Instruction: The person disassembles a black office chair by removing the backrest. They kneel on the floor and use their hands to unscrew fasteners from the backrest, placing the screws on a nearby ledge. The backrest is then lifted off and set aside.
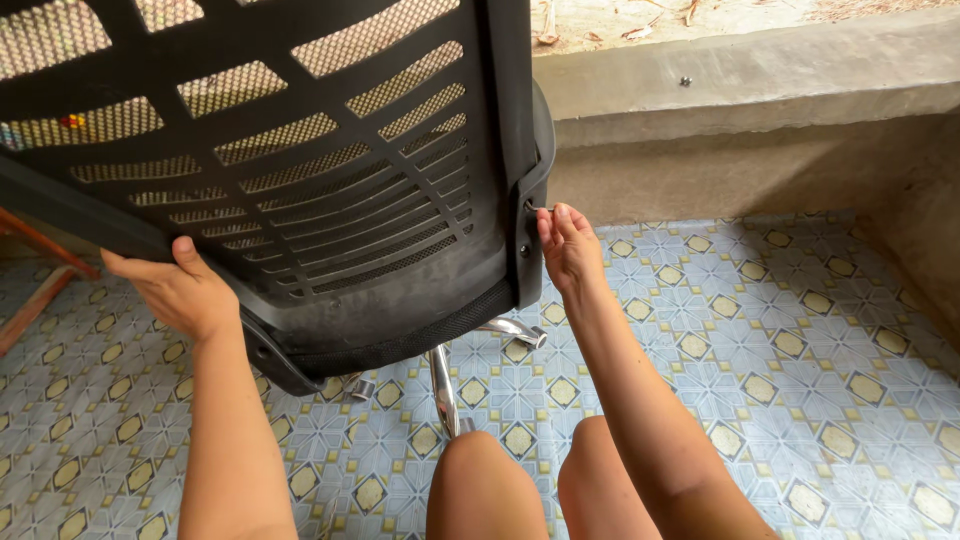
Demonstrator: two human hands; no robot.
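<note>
A black mesh-backed office chair [330, 160] fills the upper left, seen from behind. My left hand [180, 290] grips the lower left edge of its plastic back frame. My right hand [568, 245] is at the chair's right side bracket, with its fingertips pinched on a small metal bolt [540, 209] that sticks out of the frame. Below the seat a chrome column [442, 385] and one chrome base leg [512, 330] show. My two bare knees [535, 480] are at the bottom middle.
The floor is patterned tile [780, 350] in blue, white and yellow. A concrete step or ledge [740, 110] runs along the back, with a concrete wall at the far right. A reddish wooden piece [35, 270] stands at the left edge.
</note>
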